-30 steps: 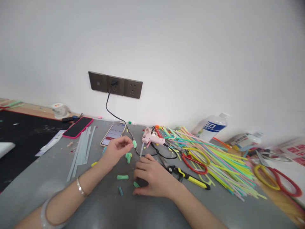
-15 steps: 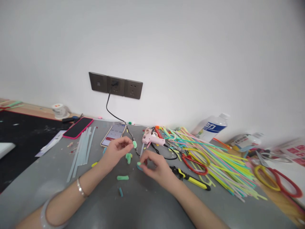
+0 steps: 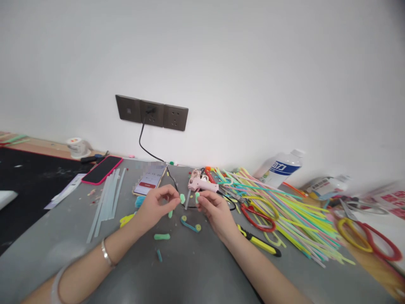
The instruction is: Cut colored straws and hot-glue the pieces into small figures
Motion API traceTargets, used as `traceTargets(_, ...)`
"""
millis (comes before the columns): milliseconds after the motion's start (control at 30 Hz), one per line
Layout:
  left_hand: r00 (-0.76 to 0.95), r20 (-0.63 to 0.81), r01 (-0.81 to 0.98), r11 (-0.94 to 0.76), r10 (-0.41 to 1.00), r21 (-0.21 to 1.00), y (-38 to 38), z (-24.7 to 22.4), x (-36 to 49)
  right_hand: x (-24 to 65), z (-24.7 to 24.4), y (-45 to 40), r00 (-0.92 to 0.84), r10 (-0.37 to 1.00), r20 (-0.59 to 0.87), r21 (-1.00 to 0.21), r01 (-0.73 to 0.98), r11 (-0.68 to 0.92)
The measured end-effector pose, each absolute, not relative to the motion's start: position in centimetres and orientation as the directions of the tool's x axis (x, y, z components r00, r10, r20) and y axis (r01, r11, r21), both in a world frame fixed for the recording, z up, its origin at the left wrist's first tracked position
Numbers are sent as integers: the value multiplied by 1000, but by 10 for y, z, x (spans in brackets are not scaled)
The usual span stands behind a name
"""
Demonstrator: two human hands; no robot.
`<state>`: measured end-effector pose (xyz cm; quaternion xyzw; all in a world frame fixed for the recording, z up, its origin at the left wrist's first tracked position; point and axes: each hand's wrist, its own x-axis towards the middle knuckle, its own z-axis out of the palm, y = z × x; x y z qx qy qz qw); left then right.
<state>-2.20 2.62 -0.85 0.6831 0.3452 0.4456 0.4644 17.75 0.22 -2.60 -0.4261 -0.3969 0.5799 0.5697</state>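
Nearest on the grey table (image 3: 202,270) lies a short blue piece (image 3: 159,255), with a green roll (image 3: 162,237) just beyond it. Farther in, a curved blue strip (image 3: 190,227) with round yellow-green ends rests on the table, now in plain view; half a second ago the right hand was over this spot.

The left hand (image 3: 159,204), with a silver bracelet (image 3: 106,253) at its wrist, has thumb and finger nearly closed, pinching a pale green piece (image 3: 182,199), much as before. The right hand (image 3: 217,210) has risen to face it, its fingertips closed on a second green piece (image 3: 197,197). The two pieces are close but apart, above the table. Another green bit (image 3: 170,214) is partly hidden under the left hand.

To the right lie a yellow-and-black tool (image 3: 259,243), red-and-yellow scissors (image 3: 259,213) and a spread of pastel and yellow stems (image 3: 284,211). To the left are translucent sticks (image 3: 107,198), a lit phone (image 3: 150,179) and a pink-edged phone (image 3: 103,169). Beyond the hands sits a pink glue gun (image 3: 203,184). Farthest back, a white bottle (image 3: 281,169) leans near the wall, and a black cable (image 3: 142,139) runs up to a dark socket panel (image 3: 152,113).
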Motion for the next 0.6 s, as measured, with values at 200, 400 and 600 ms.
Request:
traceTargets(200, 389, 317, 134, -394, 865, 909, 23, -5, -19, 172, -25, -1, -119, 984, -134, -879, -444, -173)
traceTargets(400, 405, 306, 218, -416, 862, 883, 20, 1, -18, 172, -24, -3, -147, 982, -120, -894, -414, -172)
traceTargets(600, 410, 301, 239, -420, 861, 875, 19, 3, -16, 172, -26, -3, -125, 992, -30, -952, -298, -66)
